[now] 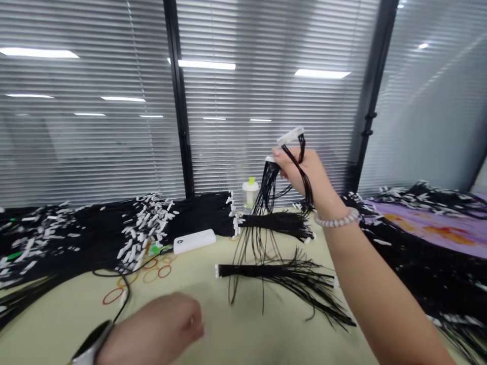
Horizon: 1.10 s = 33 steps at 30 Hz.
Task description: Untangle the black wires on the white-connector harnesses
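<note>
Wire harness [269, 177] of thin, flexible black strands with rigid, blocky white connectors [290, 136], raised above the desk [243, 339], the fingers of the right hand [304, 172] clamped on it near a connector; its strands hang steeply, long axis near vertical, loose ends fanning downward, while the upper connector tilts up toward the right. A second, flatter bundle [247, 270] lies crosswise below, and the left hand [167, 319], blurred, has its fingers curled together beside a smooth, bare stretch of desk, whose far side is bordered by stacked black wires [201, 213].
</note>
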Each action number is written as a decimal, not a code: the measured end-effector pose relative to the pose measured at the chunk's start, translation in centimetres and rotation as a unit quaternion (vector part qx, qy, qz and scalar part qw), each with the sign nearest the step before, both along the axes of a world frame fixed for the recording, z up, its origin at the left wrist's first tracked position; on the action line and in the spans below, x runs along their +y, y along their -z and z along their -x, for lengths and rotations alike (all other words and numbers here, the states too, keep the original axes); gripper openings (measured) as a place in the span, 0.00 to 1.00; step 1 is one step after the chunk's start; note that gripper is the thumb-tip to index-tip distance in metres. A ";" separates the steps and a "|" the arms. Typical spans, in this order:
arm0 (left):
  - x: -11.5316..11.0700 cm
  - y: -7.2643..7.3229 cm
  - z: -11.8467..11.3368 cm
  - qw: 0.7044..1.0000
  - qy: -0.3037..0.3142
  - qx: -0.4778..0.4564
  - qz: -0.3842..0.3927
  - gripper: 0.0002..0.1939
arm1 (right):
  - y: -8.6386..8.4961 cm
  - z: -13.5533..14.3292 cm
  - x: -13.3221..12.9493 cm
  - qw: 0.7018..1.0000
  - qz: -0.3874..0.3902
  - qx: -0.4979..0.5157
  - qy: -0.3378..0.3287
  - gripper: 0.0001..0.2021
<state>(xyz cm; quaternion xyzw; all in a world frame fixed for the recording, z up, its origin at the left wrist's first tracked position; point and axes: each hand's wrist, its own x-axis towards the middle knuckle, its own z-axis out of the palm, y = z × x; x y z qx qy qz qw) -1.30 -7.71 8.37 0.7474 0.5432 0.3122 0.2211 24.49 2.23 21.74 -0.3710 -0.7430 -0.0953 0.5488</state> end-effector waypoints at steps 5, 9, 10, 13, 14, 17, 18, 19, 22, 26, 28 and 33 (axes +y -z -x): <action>1.1 -8.1 -2.0 0.993 0.065 -0.100 0.008 0.14 | 0.5 2.1 -2.1 0.991 0.082 -0.049 -0.088 0.21; 2.5 -10.8 -5.0 0.970 0.124 -0.209 -0.006 0.24 | 1.0 3.3 -3.2 0.980 0.129 -0.066 -0.140 0.23; 3.0 -10.9 -5.6 0.963 0.154 -0.221 0.008 0.23 | 1.2 3.4 -3.2 0.976 0.141 -0.069 -0.152 0.23; 4.7 -11.0 -6.7 0.946 0.198 -0.254 0.045 0.10 | 1.4 2.5 -2.3 0.966 0.181 -0.059 -0.178 0.22; 5.1 -11.1 -6.6 0.939 0.201 -0.276 0.049 0.07 | 1.3 1.6 -1.9 0.964 0.189 -0.044 -0.181 0.21; 6.2 -11.4 -5.4 0.897 0.250 -0.354 0.082 0.05 | 0.3 -2.3 -0.7 0.967 0.183 0.020 -0.175 0.23; 6.4 -11.3 -4.8 0.878 0.282 -0.374 0.104 0.05 | -0.2 -3.9 -0.5 0.969 0.175 0.038 -0.173 0.24; 6.6 -11.1 -4.2 0.861 0.310 -0.384 0.126 0.07 | -0.6 -5.4 -0.4 0.969 0.170 0.050 -0.170 0.24; 7.2 -10.0 -3.5 0.841 0.348 -0.370 0.184 0.20 | -1.6 -8.8 -0.6 0.969 0.171 0.064 -0.165 0.21; 7.5 -9.6 -5.5 0.863 0.354 -0.322 0.162 0.10 | -2.7 -10.0 -0.8 0.969 0.184 0.066 -0.152 0.19; 7.4 -9.9 -6.7 0.867 0.379 -0.289 0.145 0.08 | -3.4 -9.8 -0.8 0.970 0.190 0.061 -0.141 0.17; 6.7 -7.5 -6.6 0.904 0.345 -0.216 0.131 0.16 | -2.4 -7.5 -0.6 0.969 0.222 -0.001 -0.105 0.19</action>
